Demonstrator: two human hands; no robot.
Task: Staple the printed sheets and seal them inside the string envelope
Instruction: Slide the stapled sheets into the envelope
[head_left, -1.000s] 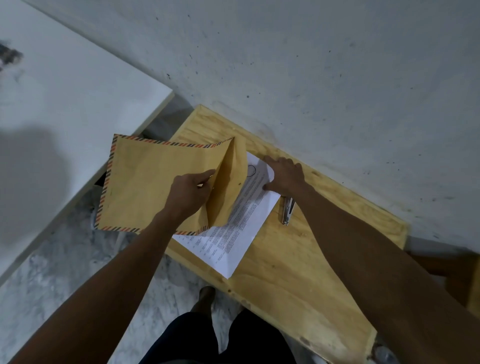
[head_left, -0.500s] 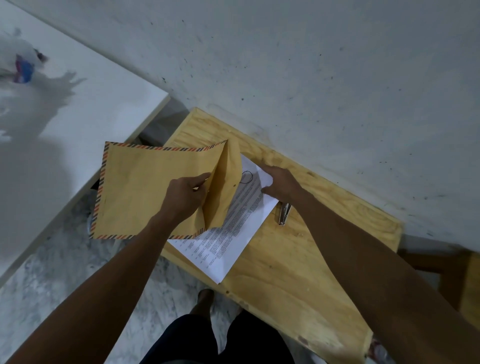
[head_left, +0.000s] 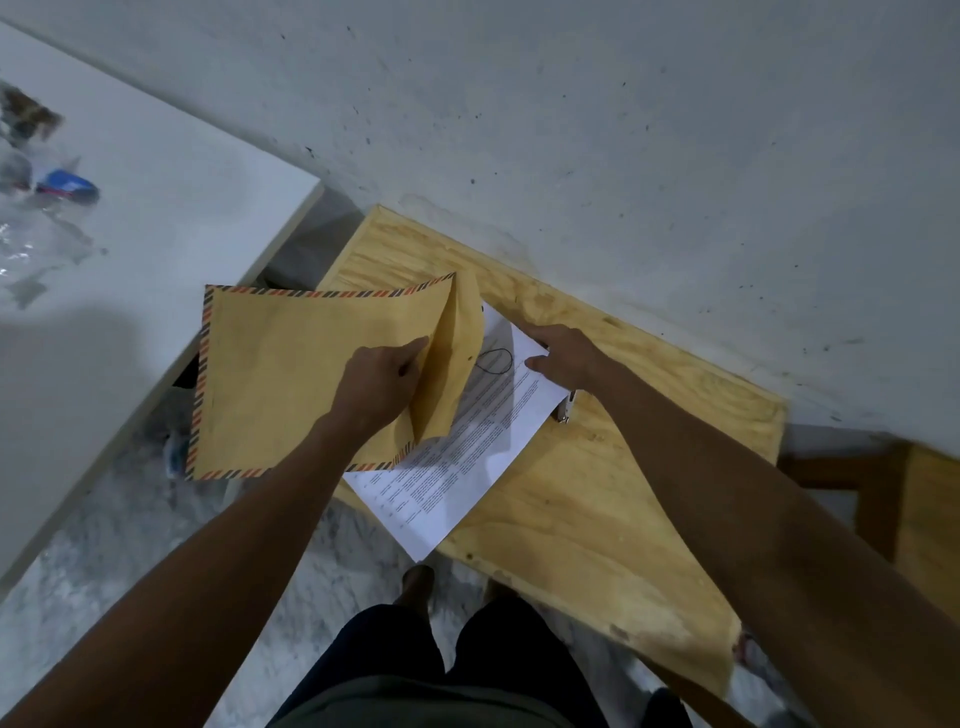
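Observation:
A brown string envelope (head_left: 280, 374) with a striped border hangs over the left end of the wooden table (head_left: 597, 499). My left hand (head_left: 382, 382) grips it at its open mouth, fingers inside, and the flap (head_left: 460, 353) stands up. Its black string (head_left: 493, 360) loops down onto the printed sheets (head_left: 467, 467), which lie flat on the table under the envelope's right side. My right hand (head_left: 563, 356) rests on the far right corner of the sheets; whether it pinches them is unclear. A metal stapler (head_left: 566, 410) peeks out beside the sheets, under my right wrist.
A white table (head_left: 156, 234) stands to the left, with clear plastic and a blue item (head_left: 67, 187) on it. A grey wall runs behind the wooden table. A second wooden piece (head_left: 930, 519) sits at the far right. My legs and feet are below.
The envelope, sheets and both hands keep nearly the same places. The view has tilted slightly, and my right hand's fingers have shifted a little on the sheets' far corner.

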